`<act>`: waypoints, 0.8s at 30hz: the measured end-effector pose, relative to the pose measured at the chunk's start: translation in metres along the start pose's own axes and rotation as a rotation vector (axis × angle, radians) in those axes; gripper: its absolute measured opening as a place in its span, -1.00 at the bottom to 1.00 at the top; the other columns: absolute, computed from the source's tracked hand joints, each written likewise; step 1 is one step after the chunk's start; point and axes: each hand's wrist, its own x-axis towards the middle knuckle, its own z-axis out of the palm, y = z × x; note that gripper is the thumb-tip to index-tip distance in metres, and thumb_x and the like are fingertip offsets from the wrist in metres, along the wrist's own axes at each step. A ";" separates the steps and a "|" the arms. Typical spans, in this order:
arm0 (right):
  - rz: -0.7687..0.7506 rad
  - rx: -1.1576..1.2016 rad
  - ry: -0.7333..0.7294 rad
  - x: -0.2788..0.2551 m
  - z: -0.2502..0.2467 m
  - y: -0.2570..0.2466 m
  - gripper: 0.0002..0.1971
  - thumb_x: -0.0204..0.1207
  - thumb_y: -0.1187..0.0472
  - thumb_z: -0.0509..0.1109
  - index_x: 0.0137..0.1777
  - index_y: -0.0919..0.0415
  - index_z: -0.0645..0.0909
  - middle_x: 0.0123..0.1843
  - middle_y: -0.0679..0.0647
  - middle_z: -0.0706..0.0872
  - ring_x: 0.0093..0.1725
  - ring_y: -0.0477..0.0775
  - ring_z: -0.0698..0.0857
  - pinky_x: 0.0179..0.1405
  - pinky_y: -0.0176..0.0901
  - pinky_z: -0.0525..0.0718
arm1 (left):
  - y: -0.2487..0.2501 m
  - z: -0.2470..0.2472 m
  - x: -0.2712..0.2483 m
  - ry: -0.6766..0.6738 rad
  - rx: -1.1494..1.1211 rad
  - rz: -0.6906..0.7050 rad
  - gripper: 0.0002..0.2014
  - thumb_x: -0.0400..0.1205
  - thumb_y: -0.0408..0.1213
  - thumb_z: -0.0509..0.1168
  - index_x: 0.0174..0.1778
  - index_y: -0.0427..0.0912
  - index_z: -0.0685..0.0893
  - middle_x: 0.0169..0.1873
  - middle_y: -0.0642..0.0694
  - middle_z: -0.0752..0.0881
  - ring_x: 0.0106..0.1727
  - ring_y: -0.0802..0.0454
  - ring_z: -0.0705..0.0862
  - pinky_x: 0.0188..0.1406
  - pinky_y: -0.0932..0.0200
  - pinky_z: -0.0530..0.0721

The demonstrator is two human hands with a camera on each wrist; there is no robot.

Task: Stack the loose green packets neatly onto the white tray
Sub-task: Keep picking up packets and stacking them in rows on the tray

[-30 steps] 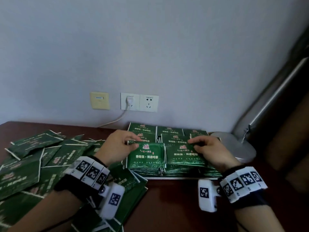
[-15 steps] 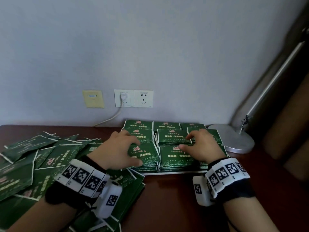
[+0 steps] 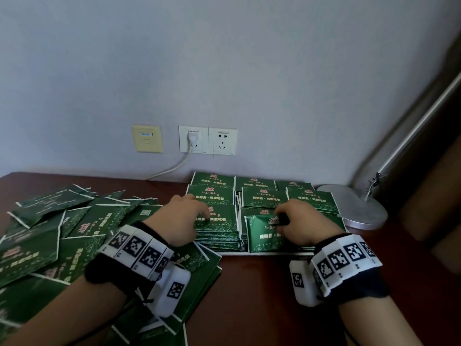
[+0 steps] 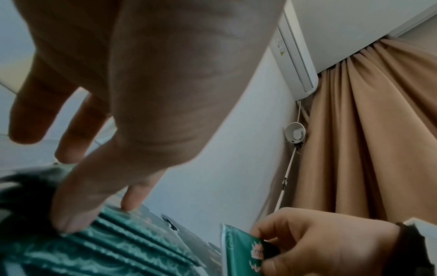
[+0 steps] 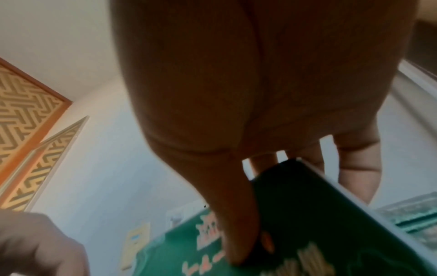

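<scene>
Both hands are working over the white tray [image 3: 234, 252]: the right hand [image 3: 303, 222] is pinching a glossy green packet [image 3: 265, 234] by its top edge, tilting it above the front middle stack, while the left hand [image 3: 181, 221] is resting relaxed fingers [image 4: 71, 211] on the flat front left stack [image 3: 219, 227]. Loose packets [image 3: 62, 233] are lying scattered on the dark worktop [image 3: 262, 295] to the left.

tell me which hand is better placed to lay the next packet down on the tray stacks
Right. The right hand already pinches a tilted green packet above the near middle stack on the white tray. The left hand holds nothing; its fingers rest on the near left stack.
</scene>
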 end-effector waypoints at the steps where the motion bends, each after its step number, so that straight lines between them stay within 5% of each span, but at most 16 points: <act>1: -0.007 0.029 0.015 0.000 -0.002 0.001 -0.76 0.58 0.27 0.40 0.21 0.07 0.70 0.17 0.05 0.68 0.18 0.10 0.65 0.16 -0.12 0.63 | 0.000 0.000 0.000 -0.009 -0.005 0.000 -0.44 0.57 -0.44 0.38 0.43 0.16 0.55 0.35 -0.03 0.49 0.44 -0.12 0.41 0.45 -0.05 0.47; 4: -0.009 0.161 0.069 0.001 -0.004 0.003 -0.75 0.61 0.34 0.34 0.22 0.06 0.60 0.06 -0.02 0.62 0.02 0.02 0.60 -0.07 -0.23 0.51 | 0.000 0.002 0.001 -0.041 -0.026 0.005 -0.46 0.59 -0.33 0.40 0.47 0.14 0.51 0.39 -0.03 0.49 0.46 -0.10 0.42 0.45 -0.03 0.48; 8: -0.013 0.369 0.154 0.006 -0.002 0.003 -0.81 0.60 0.39 0.31 -0.03 0.05 0.56 -0.05 -0.01 0.69 -0.11 0.02 0.66 -0.30 -0.20 0.53 | 0.003 0.002 0.000 -0.068 -0.020 0.003 -0.44 0.59 -0.09 0.44 0.53 0.10 0.45 0.43 -0.02 0.48 0.47 -0.06 0.44 0.48 -0.06 0.49; 13: 0.039 0.684 0.362 0.016 0.000 0.003 -0.81 0.53 0.36 0.48 -0.22 0.06 0.68 -0.24 -0.05 0.73 -0.22 -0.02 0.66 -0.22 -0.19 0.59 | 0.004 0.001 -0.002 -0.105 -0.001 -0.002 -0.43 0.61 -0.01 0.42 0.54 0.11 0.41 0.49 -0.03 0.44 0.53 -0.10 0.37 0.48 -0.09 0.47; 17: 0.073 0.438 0.482 0.023 0.004 0.004 -0.88 0.48 0.18 0.58 -0.27 0.10 0.73 -0.34 -0.10 0.70 -0.32 -0.16 0.63 -0.27 -0.23 0.58 | 0.005 0.002 -0.002 -0.132 0.014 -0.001 -0.40 0.60 0.04 0.40 0.55 0.14 0.36 0.50 -0.03 0.41 0.55 -0.11 0.33 0.48 -0.14 0.48; 22: 0.059 0.181 0.265 0.028 0.007 0.006 -0.76 0.57 0.01 0.49 -0.17 0.16 0.84 -0.23 0.02 0.80 -0.21 -0.08 0.72 -0.16 -0.22 0.60 | 0.006 0.002 -0.003 -0.155 0.040 0.003 -0.34 0.60 0.08 0.39 0.59 0.13 0.30 0.52 -0.04 0.39 0.54 -0.11 0.33 0.49 -0.19 0.48; 24: 0.032 0.083 0.176 0.025 0.007 0.004 -0.70 0.40 -0.19 0.57 -0.14 0.04 0.83 -0.10 -0.04 0.73 -0.02 -0.03 0.67 0.00 -0.11 0.67 | 0.007 0.001 -0.004 -0.164 0.052 0.005 -0.34 0.60 0.09 0.38 0.59 0.11 0.29 0.52 -0.04 0.39 0.54 -0.11 0.35 0.48 -0.19 0.48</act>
